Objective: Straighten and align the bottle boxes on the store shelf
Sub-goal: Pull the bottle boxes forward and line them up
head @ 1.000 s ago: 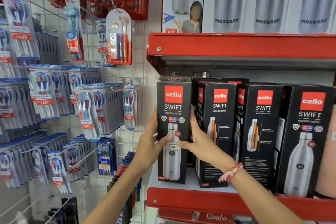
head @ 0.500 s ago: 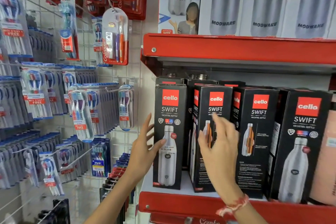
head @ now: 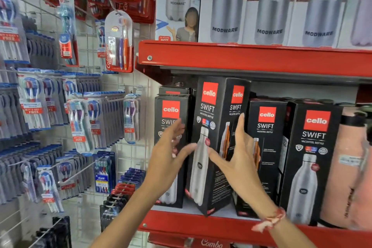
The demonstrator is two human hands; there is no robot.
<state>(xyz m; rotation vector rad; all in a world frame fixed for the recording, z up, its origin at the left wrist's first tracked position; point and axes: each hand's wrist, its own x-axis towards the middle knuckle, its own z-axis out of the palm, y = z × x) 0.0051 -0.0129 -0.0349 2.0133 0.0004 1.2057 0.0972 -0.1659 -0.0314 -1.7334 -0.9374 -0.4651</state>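
Nearest the camera, two forearms are reaching up toward the middle shelf (head: 211, 227), the right wrist wearing a red-and-white thread band (head: 270, 221).

The right hand (head: 239, 159) is lying open against the side panel of the second box (head: 213, 147), fingers upright and thumb crossing the printed front; it is pressing flat rather than closing round the carton, apparently to steady or turn it. The left hand (head: 171, 153) is blurred, fingers spread, thumb reaching to the same carton's left front edge; whether it is actually touching cannot be told.

This second box is standing tilted and rotated, one corner jutting past the shelf lip and two faces showing, top leaning back. It is plainly the carton out of line. In my judgement the two-sided hold is meant to square it with its neighbours.

The leftmost box (head: 171, 127) is sitting upright, face forward, just beside it. To the right, two more boxes (head: 265, 147) (head: 314, 157) are standing upright, slightly angled, and a pink bottle (head: 346, 167) is closing the row.

Above, the upper shelf (head: 251, 58) is carrying pale steel-bottle cartons. On the left, toothbrush packs (head: 80, 127) are hanging on a wire grid, unconcerned with this work.
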